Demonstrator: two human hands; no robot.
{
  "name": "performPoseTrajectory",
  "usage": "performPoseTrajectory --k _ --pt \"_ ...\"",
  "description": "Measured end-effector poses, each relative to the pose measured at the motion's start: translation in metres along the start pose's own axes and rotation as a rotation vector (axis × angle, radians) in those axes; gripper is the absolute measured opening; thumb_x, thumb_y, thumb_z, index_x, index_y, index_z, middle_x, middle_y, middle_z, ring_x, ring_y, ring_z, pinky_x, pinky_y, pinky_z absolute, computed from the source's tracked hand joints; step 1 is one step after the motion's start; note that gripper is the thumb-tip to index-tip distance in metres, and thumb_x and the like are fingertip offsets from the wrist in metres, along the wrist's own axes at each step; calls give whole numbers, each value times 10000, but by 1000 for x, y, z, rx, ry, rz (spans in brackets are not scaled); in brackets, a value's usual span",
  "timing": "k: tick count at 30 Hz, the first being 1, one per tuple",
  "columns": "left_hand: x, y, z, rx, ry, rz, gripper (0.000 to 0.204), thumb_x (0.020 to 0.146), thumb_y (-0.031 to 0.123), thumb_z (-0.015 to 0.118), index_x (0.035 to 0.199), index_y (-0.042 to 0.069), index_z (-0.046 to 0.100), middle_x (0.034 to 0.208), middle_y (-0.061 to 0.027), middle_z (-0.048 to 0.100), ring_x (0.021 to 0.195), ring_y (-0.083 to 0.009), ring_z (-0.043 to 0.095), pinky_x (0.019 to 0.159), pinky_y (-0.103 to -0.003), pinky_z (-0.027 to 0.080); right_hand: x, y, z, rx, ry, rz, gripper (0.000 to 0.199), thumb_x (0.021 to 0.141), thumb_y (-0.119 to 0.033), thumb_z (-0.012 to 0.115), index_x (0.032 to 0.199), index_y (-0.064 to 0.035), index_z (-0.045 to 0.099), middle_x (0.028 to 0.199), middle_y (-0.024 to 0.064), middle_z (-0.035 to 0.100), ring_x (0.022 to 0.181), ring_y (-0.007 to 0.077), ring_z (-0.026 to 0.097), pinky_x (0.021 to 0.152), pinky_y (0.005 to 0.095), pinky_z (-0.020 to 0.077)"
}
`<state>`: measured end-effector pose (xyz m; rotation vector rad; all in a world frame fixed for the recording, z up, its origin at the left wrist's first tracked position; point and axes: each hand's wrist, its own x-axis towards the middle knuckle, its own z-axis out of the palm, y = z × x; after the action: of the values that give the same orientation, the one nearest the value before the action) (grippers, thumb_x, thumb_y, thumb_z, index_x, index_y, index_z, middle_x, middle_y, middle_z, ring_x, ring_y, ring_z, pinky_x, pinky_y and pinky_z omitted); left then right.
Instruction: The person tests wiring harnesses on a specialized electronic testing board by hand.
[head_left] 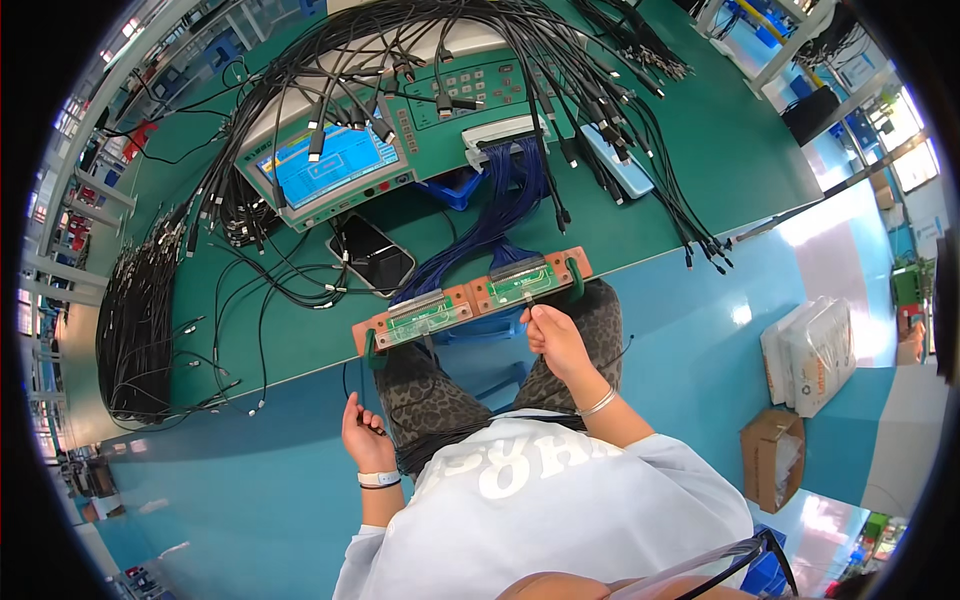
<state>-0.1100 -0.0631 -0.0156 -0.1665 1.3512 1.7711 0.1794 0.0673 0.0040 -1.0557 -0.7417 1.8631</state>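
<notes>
My right hand (557, 343) is closed in a pinch at the front edge of the right green circuit board (520, 284). A small plug seems to be between the fingertips, mostly hidden by them. My left hand (366, 435) is lower, left of my knee, with its fingers curled around a thin black cable. Both the right board and the left green circuit board (425, 316) are mounted on a brown test fixture (462, 297) at the table's near edge. Green clamps (573, 279) hold the fixture at its ends. More black cables (445, 433) lie across my lap.
Behind the fixture stands a tester with a lit blue screen (335, 165), draped with black cables (440, 30). Blue wires (505, 205) join it to the fixture. A phone (372, 255) lies on the green table (640, 240). A cable bundle (140, 320) hangs over the left edge.
</notes>
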Motion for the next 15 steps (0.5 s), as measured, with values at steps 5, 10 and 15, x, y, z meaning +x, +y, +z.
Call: performPoseTrajectory --k 5,10,15 --pt "-2 -2 2 12 5 -55 246 872 117 454 1081 4 515 727 19 438 538 -60 361 469 -191 317 -2 -5 12 96 75 24 229 930 -212 380 841 -22 474 556 -44 324 476 41 258 429 190 230" --pt "2 -1 4 -10 9 -65 226 864 111 465 1055 6 524 702 16 431 524 -60 357 454 -191 313 -2 -17 14 -310 147 1 254 918 -225 405 814 -14 501 565 -2 443 469 88 388 425 239 312" --pt "15 9 -11 -87 46 -15 218 857 109 471 1041 7 530 692 19 425 522 -61 352 439 -190 306 -20 -70 34 -1652 378 -415 216 852 -215 509 803 -5 525 697 78 584 594 232 555 522 348 433"
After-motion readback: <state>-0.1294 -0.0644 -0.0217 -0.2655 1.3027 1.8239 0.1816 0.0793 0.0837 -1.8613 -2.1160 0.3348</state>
